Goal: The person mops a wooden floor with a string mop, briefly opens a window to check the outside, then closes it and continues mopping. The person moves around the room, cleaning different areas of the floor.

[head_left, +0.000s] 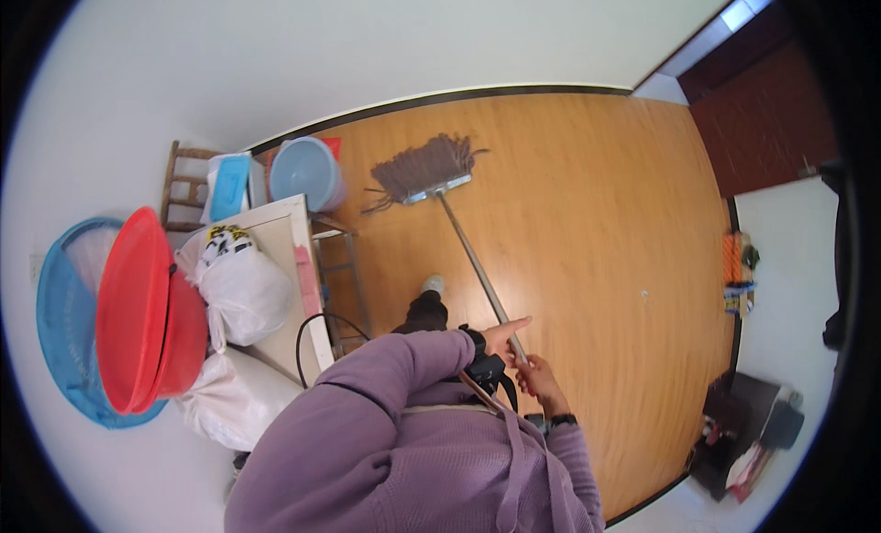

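A mop (470, 258) with a long metal pole slants away from me across the wooden floor. Its wide head of grey-brown strands lies spread on the boards, near the far wall. My left hand (501, 338) is wrapped round the upper pole, one finger stretched out to the right. Close to the pole's top end, my right hand (540, 381) grips it just below the left. Dark bands with devices sit on both wrists. My left foot (434, 283), in a light shoe, stands to the left of the pole.
Left of the mop are a light-blue bucket (306, 172), a wooden chair (186, 189) and a table (307, 249) bearing white bags (246, 299). Red basins (135, 311) and a blue tub (69, 322) stand farther left. At right are a brown door (771, 120) and wall-side items (737, 272).
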The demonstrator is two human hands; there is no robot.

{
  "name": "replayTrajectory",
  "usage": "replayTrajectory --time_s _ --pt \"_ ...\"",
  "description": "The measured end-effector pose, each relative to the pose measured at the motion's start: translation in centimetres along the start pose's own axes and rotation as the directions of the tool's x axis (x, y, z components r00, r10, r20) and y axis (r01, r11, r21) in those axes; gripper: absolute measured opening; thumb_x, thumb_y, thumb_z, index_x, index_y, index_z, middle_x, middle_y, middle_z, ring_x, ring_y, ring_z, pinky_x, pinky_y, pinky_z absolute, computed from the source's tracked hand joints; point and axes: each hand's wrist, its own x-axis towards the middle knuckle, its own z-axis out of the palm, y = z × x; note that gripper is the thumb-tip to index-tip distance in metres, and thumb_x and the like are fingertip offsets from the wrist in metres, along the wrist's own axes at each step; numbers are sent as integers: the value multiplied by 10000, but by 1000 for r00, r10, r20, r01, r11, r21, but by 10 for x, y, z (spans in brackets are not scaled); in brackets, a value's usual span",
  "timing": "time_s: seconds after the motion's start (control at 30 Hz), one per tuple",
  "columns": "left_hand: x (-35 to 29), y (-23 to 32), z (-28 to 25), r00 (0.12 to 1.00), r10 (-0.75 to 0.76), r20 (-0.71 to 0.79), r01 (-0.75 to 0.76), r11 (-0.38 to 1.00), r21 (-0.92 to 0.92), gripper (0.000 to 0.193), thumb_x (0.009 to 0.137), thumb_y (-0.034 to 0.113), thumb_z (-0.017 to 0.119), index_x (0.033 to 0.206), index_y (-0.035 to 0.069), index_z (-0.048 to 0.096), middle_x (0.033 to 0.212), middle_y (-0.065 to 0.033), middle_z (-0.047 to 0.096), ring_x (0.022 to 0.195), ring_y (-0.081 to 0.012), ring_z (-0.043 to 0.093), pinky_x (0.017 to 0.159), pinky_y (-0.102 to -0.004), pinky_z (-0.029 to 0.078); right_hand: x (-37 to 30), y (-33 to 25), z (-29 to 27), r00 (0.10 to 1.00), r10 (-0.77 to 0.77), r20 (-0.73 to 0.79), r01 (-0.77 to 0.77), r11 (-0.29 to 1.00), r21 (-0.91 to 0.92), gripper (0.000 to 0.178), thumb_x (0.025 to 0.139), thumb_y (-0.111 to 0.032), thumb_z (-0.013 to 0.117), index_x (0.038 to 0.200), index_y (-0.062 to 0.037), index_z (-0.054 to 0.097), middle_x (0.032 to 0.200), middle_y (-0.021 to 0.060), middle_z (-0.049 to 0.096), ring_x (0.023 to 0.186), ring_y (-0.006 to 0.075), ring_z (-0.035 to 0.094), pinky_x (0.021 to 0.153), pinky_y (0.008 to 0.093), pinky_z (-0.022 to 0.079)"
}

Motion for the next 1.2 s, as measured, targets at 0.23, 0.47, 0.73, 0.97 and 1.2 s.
replayTrajectory --time_s 0.23,0.47,0.73,0.97,1.2 --pt "76 -77 -34 988 152 27 -149 892 428 919 714 664 722 1309 25 435 1160 -135 580 935 -264 601 795 -427 530 -88 137 18 984 -113 -138 133 980 145 267 949 -188 593 1148 -11 601 813 54 664 626 93 587 546 234 466" --pt "93 -87 -30 971 136 194 -207 884 419 690 758 637 701 1206 139 532 1043 -57 622 840 -173 602 707 -309 482 -92 146 39 952 -15 -305 106 952 285 253 972 -174 551 1140 4 617 825 44 660 649 95 579 567 225 463" --pt "25 16 21 980 196 -38 -188 970 154 502 791 586 705 917 139 514 700 -66 555 644 -201 566 611 -324 477 -38 -8 33 992 102 -77 -24 740 673 259 994 -165 482 1236 -78 515 649 31 505 457 91 429 379 215 354" --pt "10 131 1 867 482 126 -457 870 -187 443 872 502 652 844 88 495 711 -109 569 649 -238 589 598 -355 524 46 -140 55 996 -39 -84 74 878 472 182 991 -190 516 1134 -89 566 649 -10 495 447 80 433 374 215 357" --pt "-50 216 -41 801 595 64 -564 786 -253 524 854 593 611 787 81 524 701 -84 565 646 -241 578 589 -417 522 86 -239 100 993 -121 1 119 976 182 194 926 -124 569 1096 -33 581 620 30 509 451 124 479 383 272 390"
